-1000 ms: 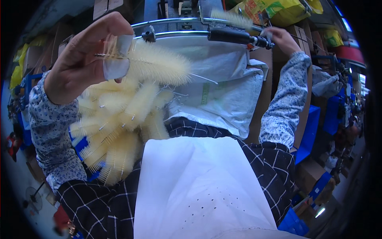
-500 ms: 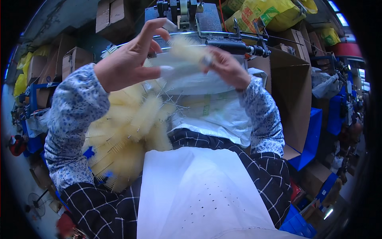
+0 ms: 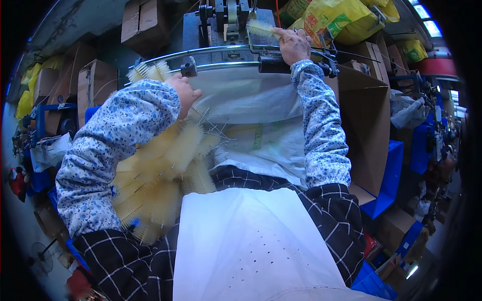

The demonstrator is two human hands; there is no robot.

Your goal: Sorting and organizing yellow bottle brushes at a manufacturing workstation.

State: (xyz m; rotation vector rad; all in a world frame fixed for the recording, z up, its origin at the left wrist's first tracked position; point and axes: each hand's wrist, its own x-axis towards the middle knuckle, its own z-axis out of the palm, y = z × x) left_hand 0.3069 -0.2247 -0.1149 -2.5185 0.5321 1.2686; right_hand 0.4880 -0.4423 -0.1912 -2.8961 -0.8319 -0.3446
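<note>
Over the machine, my right hand [image 3: 294, 46] pinches one end of a bottle brush [image 3: 261, 28] with pale yellow bristles. The brush points left, close to the metal guide rails [image 3: 221, 49]. My left hand [image 3: 185, 94] is at the upper edge of a heap of similar bottle brushes [image 3: 165, 160], beside a small metal block [image 3: 189, 66] on the rail. Its fingers are curled and partly hidden, so what they grip is not visible. More bristles stick out just behind that hand. Thin wire stems [image 3: 213, 131] poke from the heap's right side.
A black cylinder [image 3: 273, 63] sits on the rail below my right hand. White plastic sheeting [image 3: 261, 140] hangs between my arms. An open cardboard box [image 3: 366, 120] stands at the right with a blue bin [image 3: 389, 170]. Yellow bags [image 3: 341, 20] lie behind the machine.
My right hand has carried the brush up and to the right, over the machine. My left hand, spread before, has dropped to the heap with its fingers curled.
</note>
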